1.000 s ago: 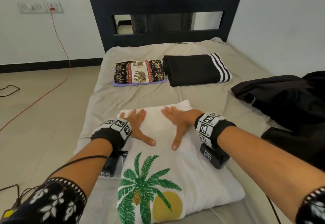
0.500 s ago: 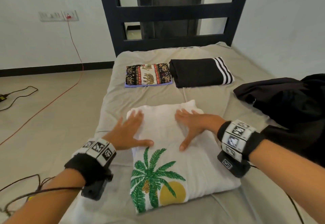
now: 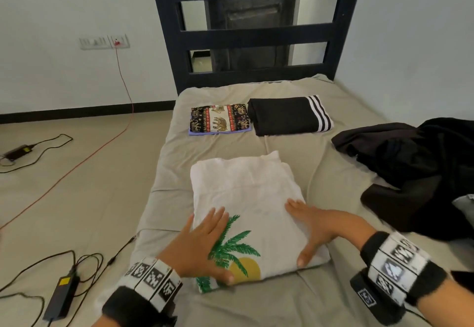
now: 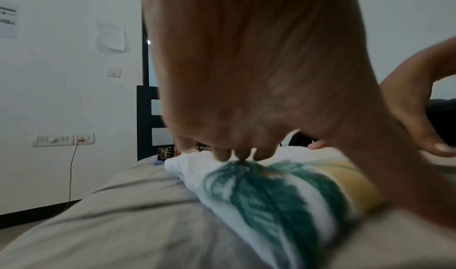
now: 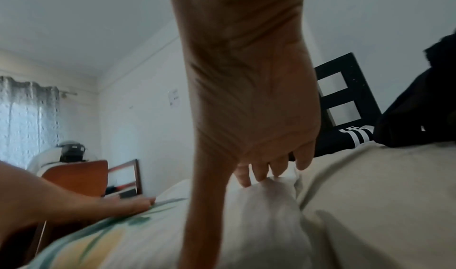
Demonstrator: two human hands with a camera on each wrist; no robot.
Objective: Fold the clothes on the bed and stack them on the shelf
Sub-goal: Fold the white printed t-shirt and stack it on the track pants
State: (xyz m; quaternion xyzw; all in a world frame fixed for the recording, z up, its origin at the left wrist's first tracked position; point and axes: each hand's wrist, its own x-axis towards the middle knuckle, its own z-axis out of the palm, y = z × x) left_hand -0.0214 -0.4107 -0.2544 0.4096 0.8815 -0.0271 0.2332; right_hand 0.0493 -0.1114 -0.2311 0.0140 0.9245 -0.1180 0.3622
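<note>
While the folded white palm-print T-shirt (image 3: 246, 198) lay on the beige-sheeted bed (image 3: 341, 180), it was pressed flat by the left hand (image 3: 197, 247) and right hand (image 3: 318, 226), fingers spread wide

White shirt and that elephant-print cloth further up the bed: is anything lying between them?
No. The head view shows only bare bedsheet between the white shirt and the elephant-print cloth.
</note>
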